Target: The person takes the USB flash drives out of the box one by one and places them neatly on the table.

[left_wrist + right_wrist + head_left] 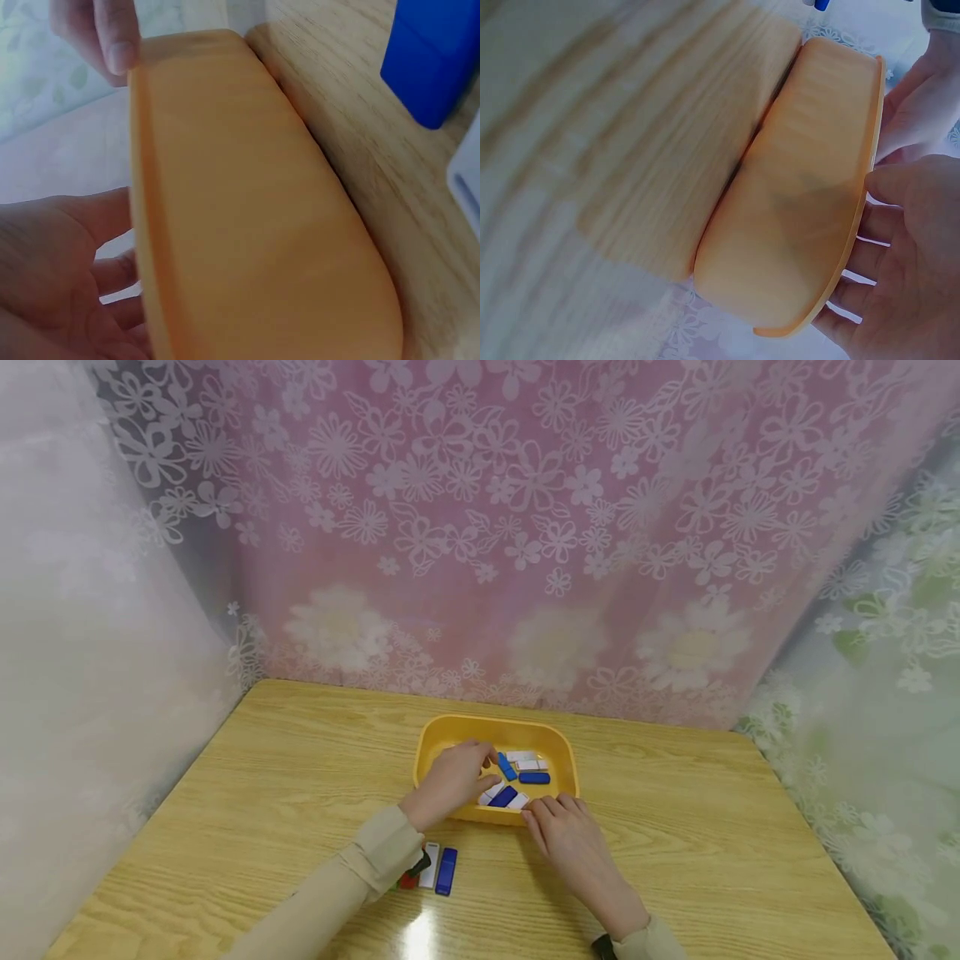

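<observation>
A yellow plastic tray (558,739) stands on the table with several blue and white USB sticks lying in it. My left hand (453,781) reaches over the tray's near left side, thumb and fingers apart and slightly bent above the sticks. A bright blue stick (507,767) lies just right of its fingertips, and a dark blue stick (503,797) is below its thumb. My right hand (573,843) holds the tray's near right rim, thumb on the outer wall (795,180) and fingers over the edge. In the left wrist view the wall (240,195) hides what lies inside.
On the table (675,827) in front of the tray lie a dark blue stick (446,871) and a white one (429,865). A red piece (408,881) beside them is partly covered by the left sleeve. A pink flowered curtain (487,527) hangs behind the table.
</observation>
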Available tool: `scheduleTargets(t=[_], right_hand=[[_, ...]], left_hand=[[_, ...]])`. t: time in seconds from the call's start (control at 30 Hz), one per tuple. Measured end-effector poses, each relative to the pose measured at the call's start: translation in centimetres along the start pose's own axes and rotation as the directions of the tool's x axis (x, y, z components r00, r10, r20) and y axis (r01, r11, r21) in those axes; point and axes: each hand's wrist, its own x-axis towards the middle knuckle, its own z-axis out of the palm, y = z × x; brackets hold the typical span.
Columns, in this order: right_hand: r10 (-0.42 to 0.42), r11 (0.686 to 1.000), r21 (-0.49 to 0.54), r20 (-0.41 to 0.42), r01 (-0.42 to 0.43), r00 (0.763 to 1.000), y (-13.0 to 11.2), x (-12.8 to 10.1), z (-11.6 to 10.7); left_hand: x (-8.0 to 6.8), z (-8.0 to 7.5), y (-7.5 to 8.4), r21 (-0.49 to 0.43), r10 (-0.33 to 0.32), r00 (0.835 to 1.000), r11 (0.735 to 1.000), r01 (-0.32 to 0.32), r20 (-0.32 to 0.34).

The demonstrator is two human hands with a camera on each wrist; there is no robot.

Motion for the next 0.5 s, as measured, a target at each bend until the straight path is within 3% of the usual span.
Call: scheduleTargets(t=[0.2,0.5], right_hand=[[0.000,1.000,0.000,0.007,0.000,1.000,0.0,0.0,0.0],[-0.009,1.000,-0.006,-0.006,0.009,1.000,0.1,0.0,0.0]], left_hand=[[1.2,0.8,-0.1,0.018,-0.054,0.989,0.998,0.052,0.136],[2.0,1.7,-0.6,0.052,-0.036,0.969,0.998,0.024,0.246]])
